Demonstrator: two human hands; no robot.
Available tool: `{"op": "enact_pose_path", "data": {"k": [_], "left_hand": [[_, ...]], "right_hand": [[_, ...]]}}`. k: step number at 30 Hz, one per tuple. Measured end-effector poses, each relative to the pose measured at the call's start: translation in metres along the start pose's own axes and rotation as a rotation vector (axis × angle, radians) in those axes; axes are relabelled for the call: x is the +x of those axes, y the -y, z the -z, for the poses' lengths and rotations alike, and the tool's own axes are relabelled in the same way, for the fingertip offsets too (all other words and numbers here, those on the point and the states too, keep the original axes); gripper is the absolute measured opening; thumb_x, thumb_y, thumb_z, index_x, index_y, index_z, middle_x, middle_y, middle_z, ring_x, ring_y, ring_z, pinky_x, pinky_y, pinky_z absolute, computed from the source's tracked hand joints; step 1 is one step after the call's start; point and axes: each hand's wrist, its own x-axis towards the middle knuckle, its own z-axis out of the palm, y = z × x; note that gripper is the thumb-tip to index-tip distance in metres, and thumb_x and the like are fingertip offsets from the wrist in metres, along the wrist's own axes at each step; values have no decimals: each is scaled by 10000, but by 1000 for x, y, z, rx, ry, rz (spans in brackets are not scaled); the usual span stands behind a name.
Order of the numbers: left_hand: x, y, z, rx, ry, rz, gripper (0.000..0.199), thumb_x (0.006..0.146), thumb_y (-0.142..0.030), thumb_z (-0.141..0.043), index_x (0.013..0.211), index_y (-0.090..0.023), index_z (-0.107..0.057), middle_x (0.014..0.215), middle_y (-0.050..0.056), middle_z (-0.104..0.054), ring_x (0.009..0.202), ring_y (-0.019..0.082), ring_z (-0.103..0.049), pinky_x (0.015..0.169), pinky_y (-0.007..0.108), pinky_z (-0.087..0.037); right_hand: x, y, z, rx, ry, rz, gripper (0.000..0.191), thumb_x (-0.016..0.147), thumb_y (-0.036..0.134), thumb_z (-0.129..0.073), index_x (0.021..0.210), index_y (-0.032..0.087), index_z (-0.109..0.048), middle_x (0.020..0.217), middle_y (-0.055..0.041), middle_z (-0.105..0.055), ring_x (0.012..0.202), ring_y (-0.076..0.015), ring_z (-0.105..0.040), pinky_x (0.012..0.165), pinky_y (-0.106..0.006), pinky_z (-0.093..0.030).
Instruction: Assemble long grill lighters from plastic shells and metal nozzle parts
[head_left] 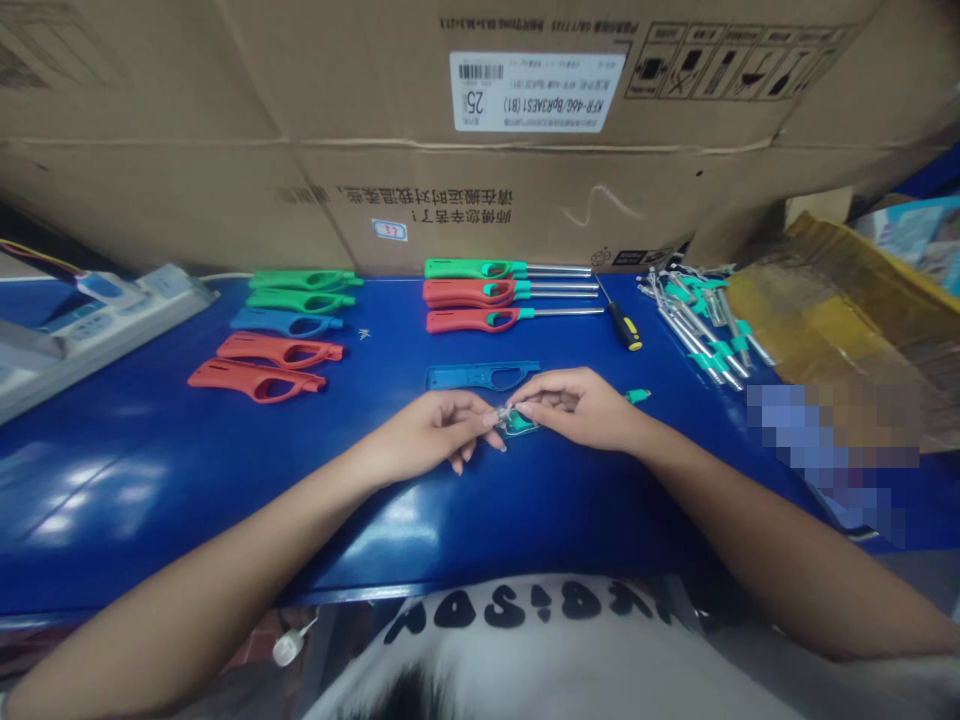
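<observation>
The left hand [431,430] and right hand [583,405] are pinching a small part [519,422] between their fingertips, just on the near side of the blue shell [459,377]; a screwdriver [622,325] is lying far right of it.

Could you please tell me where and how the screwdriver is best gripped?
I'd take the screwdriver by its thick black-and-yellow handle, coming from the near side with the right hand. The handle is its nearer end, while the thin shaft runs close to the ends of the lighters' metal tubes, probably leaving less finger room.
</observation>
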Motion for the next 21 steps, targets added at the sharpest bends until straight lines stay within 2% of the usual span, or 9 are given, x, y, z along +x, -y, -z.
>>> {"op": "enact_pose_path", "data": {"k": [3,12,14,17,21], "left_hand": [[1,0,0,-8,-9,-3,310,922,-411,-624,943,-106,-671,904,91,-743,566,81,-493,484,194,-488],[1,3,-3,-5,-30,-13,295,919,-404,-634,932,-113,-680,824,63,-707,549,78,-479,439,164,-451],[1,3,-3,15,-34,-16,301,922,-407,-631,930,-112,-695,717,29,-654,520,77,-457,417,159,-423],[0,4,-3,64,-45,-14,331,932,-427,-617,929,-113,-719,554,-38,-494,457,71,-404,388,155,-363],[0,6,-3,92,-60,-14,359,932,-457,-611,937,-117,-728,532,-54,-449,426,60,-372,381,158,-327]], "right_hand": [[0,0,-1,-5,-14,0,235,859,377,-676,891,148,-720,767,-38,-678,618,-110,-582,566,-235,-471],[0,0,-3,1,-26,-2,237,852,379,-676,882,147,-717,756,-38,-667,610,-107,-553,557,-239,-450],[0,0,-3,-12,-28,2,230,853,367,-673,873,142,-718,740,-36,-662,595,-103,-539,548,-236,-437],[0,1,-4,-32,-35,18,231,856,369,-677,854,141,-719,723,-32,-656,576,-96,-514,524,-228,-410],[1,1,-3,-43,-15,26,244,856,382,-687,840,141,-724,732,-36,-661,584,-98,-523,522,-227,-401]]}}
